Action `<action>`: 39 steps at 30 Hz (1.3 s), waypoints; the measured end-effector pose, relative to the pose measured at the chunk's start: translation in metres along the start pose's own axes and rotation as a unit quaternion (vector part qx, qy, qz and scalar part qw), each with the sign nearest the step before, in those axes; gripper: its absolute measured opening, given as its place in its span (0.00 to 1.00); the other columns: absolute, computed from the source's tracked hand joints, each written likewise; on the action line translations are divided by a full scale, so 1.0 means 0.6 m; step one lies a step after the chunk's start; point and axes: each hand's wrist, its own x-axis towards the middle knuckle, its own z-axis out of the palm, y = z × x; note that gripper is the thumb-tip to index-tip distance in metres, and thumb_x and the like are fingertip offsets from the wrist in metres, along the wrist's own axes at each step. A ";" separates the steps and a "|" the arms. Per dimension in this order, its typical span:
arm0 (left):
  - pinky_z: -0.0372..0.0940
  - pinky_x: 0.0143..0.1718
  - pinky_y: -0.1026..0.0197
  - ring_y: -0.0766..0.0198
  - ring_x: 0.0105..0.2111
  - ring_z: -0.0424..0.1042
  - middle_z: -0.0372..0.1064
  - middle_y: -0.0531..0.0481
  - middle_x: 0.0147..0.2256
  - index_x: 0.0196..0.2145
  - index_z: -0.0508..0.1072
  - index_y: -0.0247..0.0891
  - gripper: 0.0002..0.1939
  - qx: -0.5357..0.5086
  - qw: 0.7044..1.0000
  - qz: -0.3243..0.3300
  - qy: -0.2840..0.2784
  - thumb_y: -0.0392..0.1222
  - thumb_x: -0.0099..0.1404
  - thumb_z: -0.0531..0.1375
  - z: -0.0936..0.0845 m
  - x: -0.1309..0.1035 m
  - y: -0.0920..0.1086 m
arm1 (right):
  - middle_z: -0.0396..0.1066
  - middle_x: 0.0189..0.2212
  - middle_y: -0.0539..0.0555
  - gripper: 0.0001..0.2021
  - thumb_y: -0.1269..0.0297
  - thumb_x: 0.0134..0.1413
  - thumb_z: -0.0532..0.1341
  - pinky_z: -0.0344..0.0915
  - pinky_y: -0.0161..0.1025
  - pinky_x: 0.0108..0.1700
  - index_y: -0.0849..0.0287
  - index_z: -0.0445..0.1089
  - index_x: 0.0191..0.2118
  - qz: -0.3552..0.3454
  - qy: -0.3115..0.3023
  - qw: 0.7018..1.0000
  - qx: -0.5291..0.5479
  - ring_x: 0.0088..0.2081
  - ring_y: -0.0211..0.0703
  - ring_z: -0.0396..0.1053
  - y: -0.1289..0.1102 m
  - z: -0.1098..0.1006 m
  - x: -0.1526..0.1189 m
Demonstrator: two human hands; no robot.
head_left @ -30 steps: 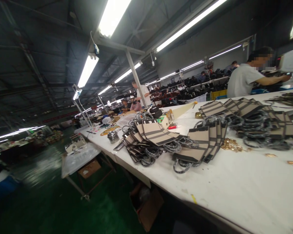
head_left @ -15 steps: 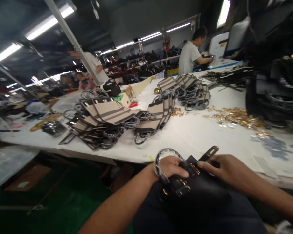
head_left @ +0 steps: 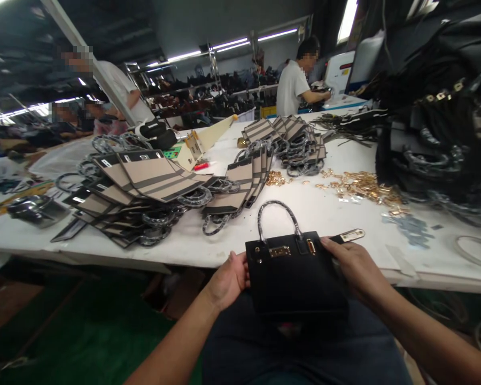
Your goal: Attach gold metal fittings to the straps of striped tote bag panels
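Observation:
A small black handbag (head_left: 296, 283) stands upright over my lap, its front panel facing me. Its arched handle (head_left: 279, 203) is wrapped in clear plastic, and gold-coloured metal fittings (head_left: 279, 251) line the upper part. My left hand (head_left: 229, 279) grips the bag's left edge, fingertips partly hidden behind it. At the upper right corner my right hand (head_left: 355, 262) holds the bag, thumb on the front. A dark strap with a gold metal end plate (head_left: 353, 234) sticks out to the right above that hand.
Striped beige bag panels with wrapped handles (head_left: 152, 174) lie piled on the white table (head_left: 304, 206). Gold metal pieces (head_left: 361, 187) and grey flat pieces (head_left: 409, 229) are scattered at right. Black bag parts (head_left: 433, 139) are heaped beyond. A person (head_left: 294, 85) works at the back.
The bag has swung from tilted to upright, showing its front. My left hand has left the handle and top area for the left edge. The camera view has turned slightly right.

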 end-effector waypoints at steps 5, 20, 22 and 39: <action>0.67 0.56 0.51 0.47 0.53 0.76 0.79 0.42 0.52 0.54 0.78 0.40 0.28 0.145 0.976 0.114 0.118 0.47 0.58 0.77 0.053 -0.013 -0.027 | 0.72 0.17 0.55 0.31 0.33 0.54 0.65 0.60 0.39 0.23 0.61 0.75 0.23 -0.004 0.024 1.000 -0.014 0.20 0.45 0.67 0.019 0.010 -0.003; 0.64 0.65 0.47 0.44 0.59 0.75 0.80 0.39 0.52 0.50 0.82 0.34 0.22 -0.096 0.983 0.111 0.109 0.56 0.72 0.65 0.073 -0.019 -0.047 | 0.68 0.19 0.53 0.34 0.30 0.57 0.62 0.59 0.39 0.27 0.61 0.73 0.22 -0.024 0.023 0.993 -0.114 0.25 0.45 0.66 -0.009 -0.002 -0.029; 0.62 0.67 0.45 0.43 0.60 0.74 0.80 0.38 0.52 0.52 0.81 0.33 0.22 -0.129 0.982 0.091 0.099 0.54 0.71 0.66 0.076 -0.021 -0.043 | 0.68 0.20 0.53 0.34 0.30 0.57 0.61 0.60 0.39 0.27 0.63 0.76 0.27 -0.029 0.022 0.990 -0.135 0.26 0.46 0.66 -0.024 0.001 -0.034; 0.62 0.67 0.41 0.39 0.60 0.74 0.80 0.35 0.51 0.52 0.82 0.30 0.24 -0.152 0.987 0.039 0.045 0.55 0.70 0.66 0.092 -0.015 -0.040 | 0.77 0.48 0.57 0.11 0.64 0.71 0.61 0.71 0.41 0.41 0.53 0.77 0.53 -0.385 -0.089 0.818 -0.417 0.45 0.49 0.77 -0.077 0.055 -0.061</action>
